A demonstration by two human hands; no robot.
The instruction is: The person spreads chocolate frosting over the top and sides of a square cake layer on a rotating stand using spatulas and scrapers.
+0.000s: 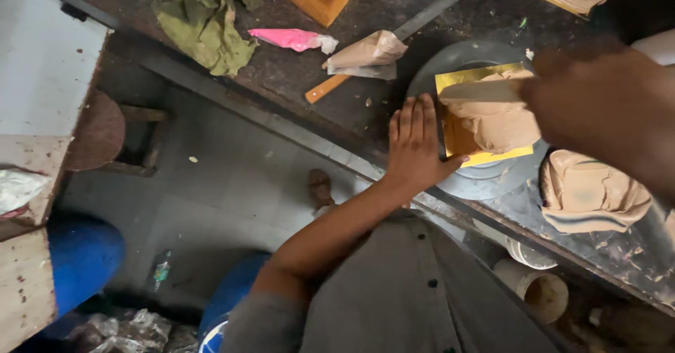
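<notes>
Right hand (605, 117), blurred, fingers closed on pale flat spatula blade (485, 91) atop soft, sticky beige cream mound (496, 124). Left hand (416, 145), fingers together, steadies gold square board (460, 138) at nine o'clock; lift by board edges.

A mound of tan cream (496, 121) is sitting on a square gold board (455, 136) that is lying flat and slightly askew on a round grey turntable (450, 65), while a cream-smeared flat blade (481, 90) is lying across the mound's top.
</notes>
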